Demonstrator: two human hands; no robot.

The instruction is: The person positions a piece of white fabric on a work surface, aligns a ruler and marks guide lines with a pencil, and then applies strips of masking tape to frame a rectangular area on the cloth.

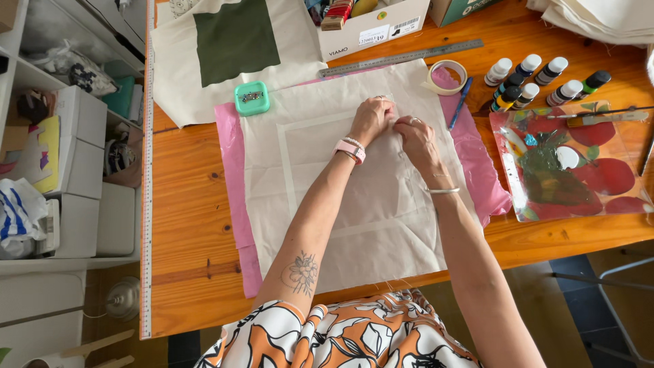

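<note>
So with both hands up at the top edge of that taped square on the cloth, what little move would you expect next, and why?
Probably pressing the tape strip flat along the top edge. Both the left hand and the right hand pinch at one spot near its right end, on the cream fabric over the pink sheet. Whether they are sticking the tape down or peeling it up cannot be told.

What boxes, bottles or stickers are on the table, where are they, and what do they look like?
White cardboard box: top middle, open, with thread spools inside.
White sticker labels: on the box's front, small rectangles with dark print.
Teal box: top edge, right of the white box, mostly cut off.
Paint bottles: top right, small, white and black caps.
Green tin: left of the hands, square, holds pins.
</note>
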